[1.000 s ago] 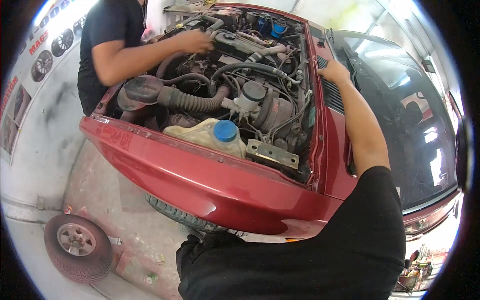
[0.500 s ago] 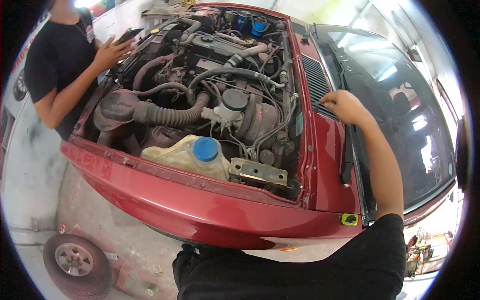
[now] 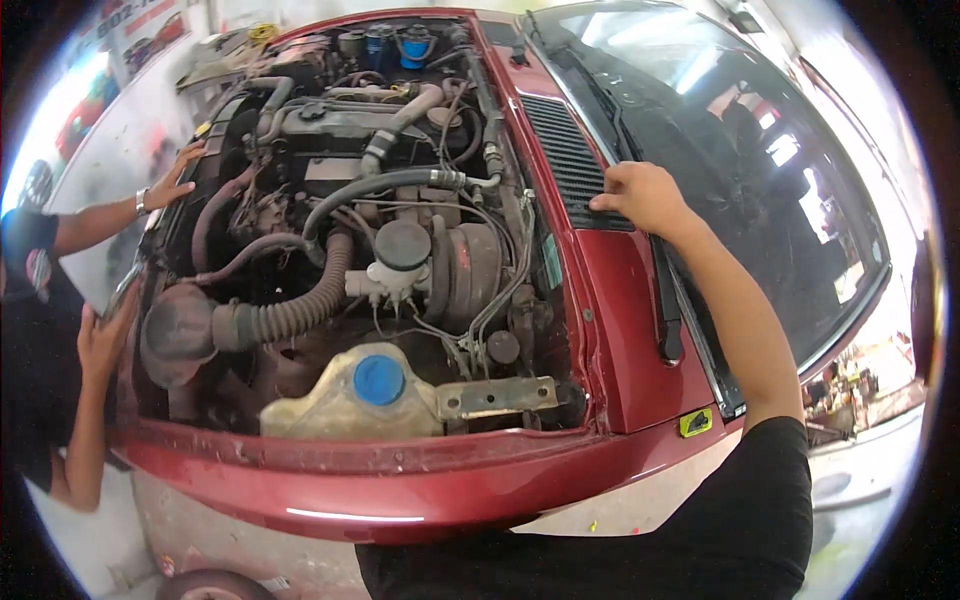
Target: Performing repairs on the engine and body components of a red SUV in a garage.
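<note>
My right hand (image 3: 645, 204) is over the black slatted vent grille (image 3: 565, 150) at the base of the windshield. Its fingers are curled in, with the fingertips at the grille's near end; whether anything small is between them is hidden. Beside it, the black wiper arm (image 3: 667, 310) runs along the foot of the windshield (image 3: 740, 170). My left hand is out of view. In front of me lies the uncovered engine bay, with a black-capped reservoir (image 3: 403, 247), a ribbed intake hose (image 3: 300, 312) and a yellowed plastic tank (image 3: 320, 400) under a blue cap (image 3: 379, 380).
A co-worker stands across the left side, one hand (image 3: 170, 185) on the bay's edge, the other holding a phone (image 3: 124, 288). The red fender (image 3: 350, 500) lies between me and the engine. A yellow-green tag (image 3: 695, 422) sits near the windshield corner. A loose wheel (image 3: 215, 588) lies on the floor.
My view has shifted right and nearer the car. My right hand has come down closer to the grille. The co-worker has lowered the phone and put one hand on the bay's edge.
</note>
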A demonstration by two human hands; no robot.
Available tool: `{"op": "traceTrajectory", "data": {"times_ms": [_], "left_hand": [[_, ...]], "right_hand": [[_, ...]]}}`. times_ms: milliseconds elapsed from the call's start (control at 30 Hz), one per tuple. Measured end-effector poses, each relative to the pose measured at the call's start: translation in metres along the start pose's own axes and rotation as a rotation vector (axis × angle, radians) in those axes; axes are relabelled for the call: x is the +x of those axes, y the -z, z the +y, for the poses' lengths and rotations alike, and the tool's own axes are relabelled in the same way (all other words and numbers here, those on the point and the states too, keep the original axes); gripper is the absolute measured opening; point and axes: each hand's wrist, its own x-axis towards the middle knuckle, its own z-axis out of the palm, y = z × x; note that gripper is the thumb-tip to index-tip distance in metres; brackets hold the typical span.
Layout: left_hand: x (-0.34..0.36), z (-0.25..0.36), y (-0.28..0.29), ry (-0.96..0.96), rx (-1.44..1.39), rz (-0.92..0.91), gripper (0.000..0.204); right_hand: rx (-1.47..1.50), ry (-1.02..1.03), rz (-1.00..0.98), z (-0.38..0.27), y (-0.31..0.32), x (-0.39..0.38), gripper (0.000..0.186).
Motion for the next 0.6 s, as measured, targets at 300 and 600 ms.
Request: {"op": "traceTrajectory", "data": {"times_ms": [300, 600], "left_hand": [[0.062, -0.023, 0.028, 0.139, -0.037, -0.008, 0.093], [0.123, -0.044, 0.014, 0.218, -0.591, -0.104, 0.059]], "right_hand": [[0.132, -0.337, -0.142, -0.008, 0.013, -0.007, 0.035], [0.007, -0.199, -0.331, -0.021, 0.018, 0.032, 0.041]]}}
